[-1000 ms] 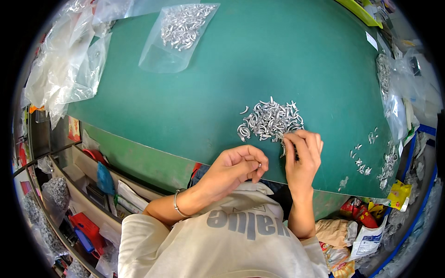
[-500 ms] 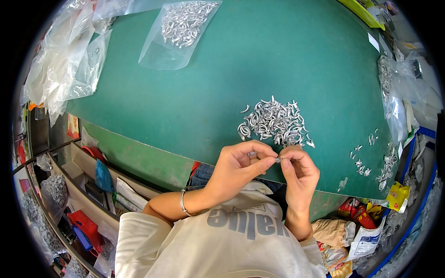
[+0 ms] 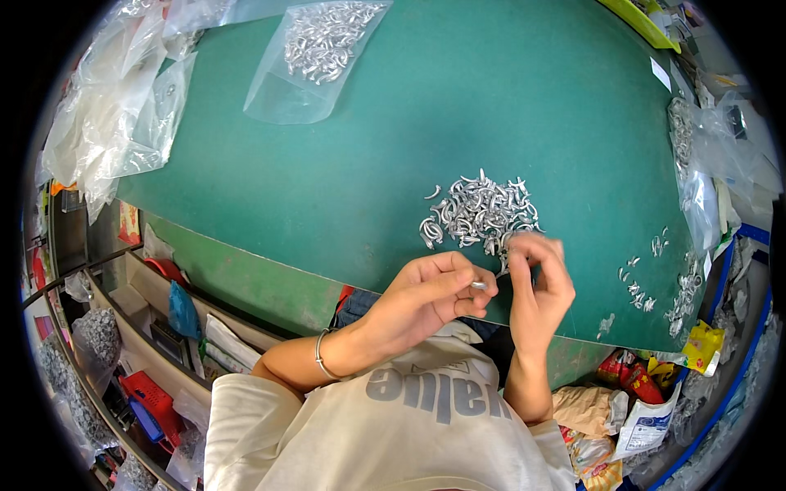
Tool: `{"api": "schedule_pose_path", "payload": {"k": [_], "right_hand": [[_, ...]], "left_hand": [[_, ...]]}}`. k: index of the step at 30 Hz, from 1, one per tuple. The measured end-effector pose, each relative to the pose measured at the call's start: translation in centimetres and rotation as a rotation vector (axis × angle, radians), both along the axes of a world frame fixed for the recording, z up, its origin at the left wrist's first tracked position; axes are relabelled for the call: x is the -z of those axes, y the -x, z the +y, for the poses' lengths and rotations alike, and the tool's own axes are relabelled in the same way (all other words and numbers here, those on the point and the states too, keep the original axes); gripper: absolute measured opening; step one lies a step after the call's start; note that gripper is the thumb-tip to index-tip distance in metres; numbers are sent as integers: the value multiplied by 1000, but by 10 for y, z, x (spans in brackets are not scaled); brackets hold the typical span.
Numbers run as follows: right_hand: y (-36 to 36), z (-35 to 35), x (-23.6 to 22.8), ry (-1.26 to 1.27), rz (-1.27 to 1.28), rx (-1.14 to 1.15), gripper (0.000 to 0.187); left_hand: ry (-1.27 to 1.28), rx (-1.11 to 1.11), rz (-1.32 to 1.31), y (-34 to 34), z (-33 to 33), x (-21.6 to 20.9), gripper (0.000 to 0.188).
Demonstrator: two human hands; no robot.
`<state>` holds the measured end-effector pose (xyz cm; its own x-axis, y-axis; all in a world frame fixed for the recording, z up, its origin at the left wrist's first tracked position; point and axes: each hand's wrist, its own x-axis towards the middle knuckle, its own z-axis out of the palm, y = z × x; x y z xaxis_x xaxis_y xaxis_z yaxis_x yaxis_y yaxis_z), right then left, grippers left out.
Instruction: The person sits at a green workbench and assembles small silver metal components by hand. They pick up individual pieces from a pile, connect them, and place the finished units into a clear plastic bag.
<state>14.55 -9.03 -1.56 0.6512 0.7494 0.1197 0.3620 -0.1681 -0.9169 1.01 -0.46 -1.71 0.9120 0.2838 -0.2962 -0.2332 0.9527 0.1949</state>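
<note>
A small silvery curved metal piece (image 3: 479, 285) is pinched between the thumb and fingers of my left hand (image 3: 430, 290), just over the table's near edge. My right hand (image 3: 540, 282) is at the near right side of a heap of similar curved metal pieces (image 3: 483, 209), its thumb and fingers bent toward them. Its fingertips are smeared by motion, so I cannot see whether anything is between them. The heap lies loose on the green table (image 3: 360, 180), and my right fingers cover its near right edge.
A clear plastic bag of metal pieces (image 3: 323, 41) lies at the far side. Crumpled clear bags (image 3: 115, 106) cover the left corner. More loose pieces (image 3: 684, 295) and filled bags (image 3: 696, 180) line the right edge. An open drawer (image 3: 147, 286) sits lower left.
My hands, which met at a small metal piece, have parted. The right has moved slightly right and up to the heap, while the left stays near the table edge with a piece.
</note>
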Motion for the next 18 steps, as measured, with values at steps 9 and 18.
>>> {"api": "schedule_pose_path", "payload": {"k": [9, 18], "right_hand": [[-8, 26, 10, 174, -638, -46, 13], [-7, 5, -3, 25, -133, 77, 9]], "left_hand": [[-211, 42, 89, 5, 1, 4, 11], [-327, -33, 285, -3, -4, 5, 14]]}}
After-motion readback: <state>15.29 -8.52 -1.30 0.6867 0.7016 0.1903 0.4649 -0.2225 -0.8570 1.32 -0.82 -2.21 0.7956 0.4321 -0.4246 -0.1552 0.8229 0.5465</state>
